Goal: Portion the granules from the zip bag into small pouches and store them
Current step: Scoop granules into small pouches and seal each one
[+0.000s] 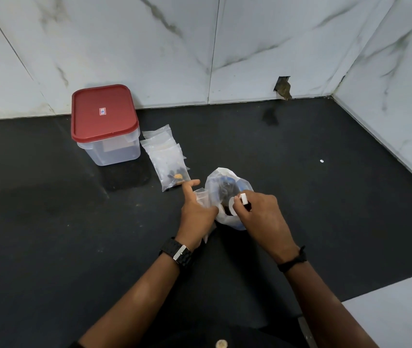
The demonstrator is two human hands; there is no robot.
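Note:
A clear zip bag (221, 182) with dark granules stands open in the middle of the black counter. My right hand (260, 217) pinches a small white scoop (237, 200) at the bag's mouth. My left hand (196, 209) holds a small clear pouch (201, 197) against the bag's left side, index finger stretched out. A pile of small clear pouches (166, 156) lies behind, the top one with a few dark granules in its lower corner.
A clear plastic box with a red lid (104, 114) stands shut at the back left by the marble wall. A tiny white speck (321, 161) lies to the right. The black counter (325, 209) ends at a white ledge at lower right.

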